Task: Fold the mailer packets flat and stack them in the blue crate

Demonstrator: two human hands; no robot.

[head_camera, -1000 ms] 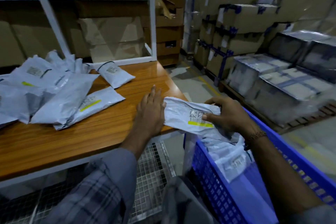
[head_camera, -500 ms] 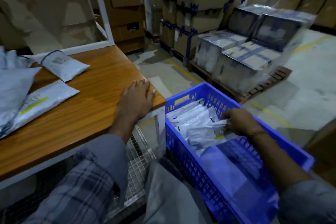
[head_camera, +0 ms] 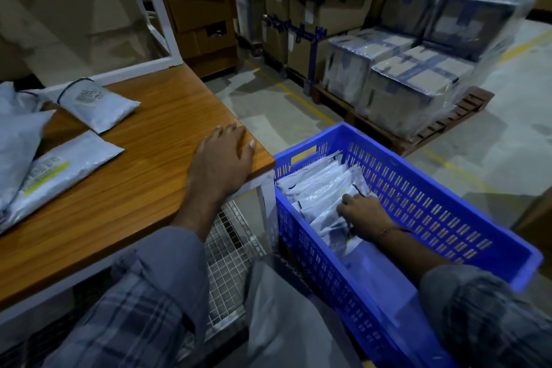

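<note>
Warehouse floor holds the blue crate [head_camera: 433,197] beside the counter [head_camera: 134,188] — right hand [head_camera: 363,210] presses stacked mailer packets [head_camera: 319,185] inside, fingers straight; left hand [head_camera: 222,158] rests flat on the counter's corner.

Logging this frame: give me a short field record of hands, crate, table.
left hand: flat on table corner, holds nothing
right hand: inside crate, on packets; grip unclear
crate: blue, on floor beside table, packets stacked at far end
table packets: several lie at left, not yet in crate
</note>
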